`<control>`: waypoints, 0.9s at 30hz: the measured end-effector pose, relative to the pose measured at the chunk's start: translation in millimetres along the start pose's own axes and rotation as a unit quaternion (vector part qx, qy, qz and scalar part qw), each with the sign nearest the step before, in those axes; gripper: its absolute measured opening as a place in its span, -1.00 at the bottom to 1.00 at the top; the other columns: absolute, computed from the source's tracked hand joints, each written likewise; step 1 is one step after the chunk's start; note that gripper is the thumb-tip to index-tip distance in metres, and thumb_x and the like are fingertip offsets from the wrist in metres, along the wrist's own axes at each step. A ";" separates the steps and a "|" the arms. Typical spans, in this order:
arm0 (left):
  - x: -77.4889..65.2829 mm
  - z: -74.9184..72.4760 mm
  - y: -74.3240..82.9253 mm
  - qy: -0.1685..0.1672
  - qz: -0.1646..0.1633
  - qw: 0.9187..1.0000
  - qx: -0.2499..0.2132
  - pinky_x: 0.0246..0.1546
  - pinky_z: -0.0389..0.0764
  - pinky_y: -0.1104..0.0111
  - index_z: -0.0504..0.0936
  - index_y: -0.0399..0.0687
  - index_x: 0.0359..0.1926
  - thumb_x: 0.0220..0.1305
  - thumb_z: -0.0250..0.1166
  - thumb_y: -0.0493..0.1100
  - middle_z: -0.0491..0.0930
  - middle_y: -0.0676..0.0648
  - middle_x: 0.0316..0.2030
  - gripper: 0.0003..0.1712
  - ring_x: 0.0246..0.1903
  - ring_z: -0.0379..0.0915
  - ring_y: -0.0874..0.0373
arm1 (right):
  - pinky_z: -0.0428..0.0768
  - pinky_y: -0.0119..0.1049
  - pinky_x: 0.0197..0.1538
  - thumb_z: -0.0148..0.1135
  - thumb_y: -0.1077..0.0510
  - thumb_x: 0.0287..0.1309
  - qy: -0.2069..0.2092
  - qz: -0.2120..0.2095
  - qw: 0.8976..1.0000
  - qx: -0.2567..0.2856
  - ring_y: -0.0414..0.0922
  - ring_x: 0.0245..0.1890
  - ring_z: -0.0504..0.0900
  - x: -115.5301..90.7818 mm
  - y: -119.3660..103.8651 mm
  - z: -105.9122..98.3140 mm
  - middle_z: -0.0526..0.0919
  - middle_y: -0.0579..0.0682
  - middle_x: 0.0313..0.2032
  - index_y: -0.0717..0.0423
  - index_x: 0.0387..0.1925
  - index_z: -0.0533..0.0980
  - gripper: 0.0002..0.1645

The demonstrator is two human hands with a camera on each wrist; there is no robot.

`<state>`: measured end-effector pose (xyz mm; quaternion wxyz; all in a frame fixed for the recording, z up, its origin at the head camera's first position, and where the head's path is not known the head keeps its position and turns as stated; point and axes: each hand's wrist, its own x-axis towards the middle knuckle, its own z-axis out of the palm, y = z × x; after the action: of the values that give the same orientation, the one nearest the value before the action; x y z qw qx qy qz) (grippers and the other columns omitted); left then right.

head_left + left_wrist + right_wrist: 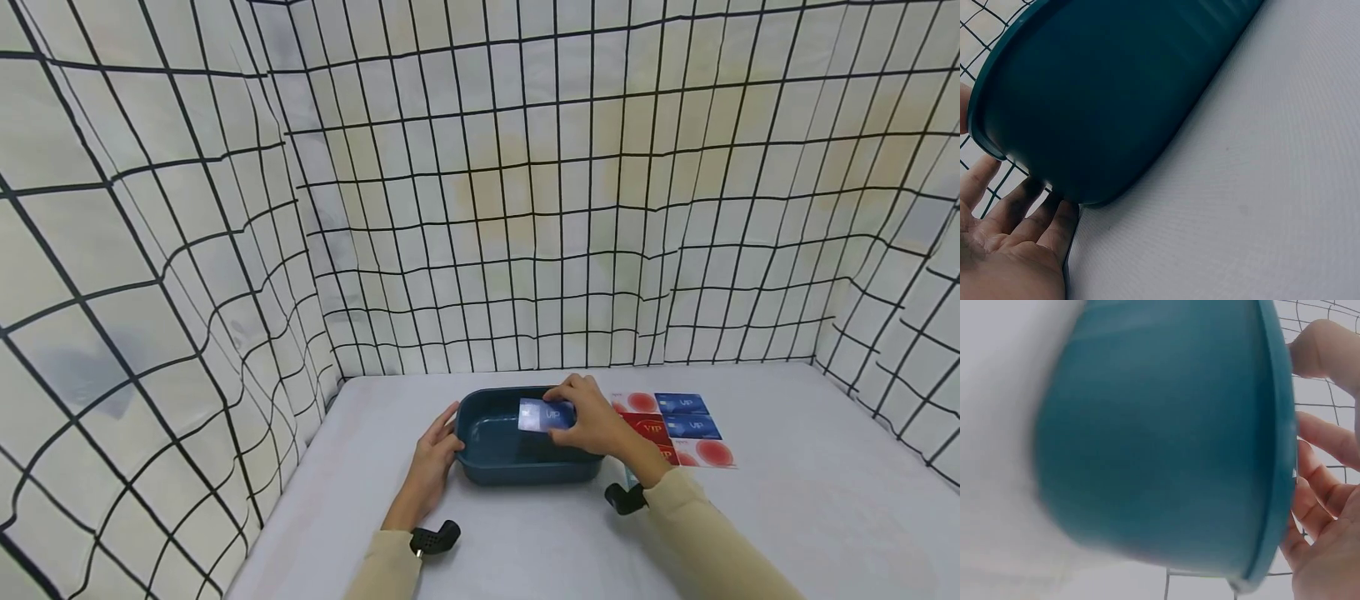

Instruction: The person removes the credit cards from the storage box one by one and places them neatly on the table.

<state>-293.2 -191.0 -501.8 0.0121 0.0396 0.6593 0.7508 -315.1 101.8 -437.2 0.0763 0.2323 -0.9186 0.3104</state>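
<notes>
In the head view, my right hand (588, 419) pinches a blue VIP card (545, 415) above the dark teal plastic basin (525, 475). My left hand (431, 467) is at the basin's left end, its fairly straight fingers along the outer wall and the thumb by the rim. From the left wrist, that hand (1016, 244) touches the basin's end (1104, 106). In the right wrist view, the basin (1160, 437) hides the card, and the curled fingers of the right hand (1329, 475) show beyond its rim.
Right of the basin, several cards lie in rows: blue VIP cards (692, 427), red VIP cards (648, 427) and white cards with a red circle (714, 453). My right forearm partly covers them. Black netting (495, 208) over white sheeting encloses the white table (810, 517).
</notes>
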 end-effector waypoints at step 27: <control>1.9 0.0 -1.8 0.006 0.003 1.000 0.004 0.53 0.15 -0.06 0.23 0.05 0.56 0.24 0.08 -0.41 0.21 -0.24 0.54 -0.15 0.52 0.18 -0.13 | 0.62 0.13 0.09 0.53 0.12 0.00 0.040 -0.029 0.999 -0.023 0.00 0.11 0.39 -58.8 53.5 -57.0 0.56 -0.05 -0.03 0.00 0.14 0.62 -0.41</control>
<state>-295.1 -190.6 -503.5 0.0058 0.0366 0.6625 0.7482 -289.0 196.1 -437.2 0.1272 0.2445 -0.9147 0.2954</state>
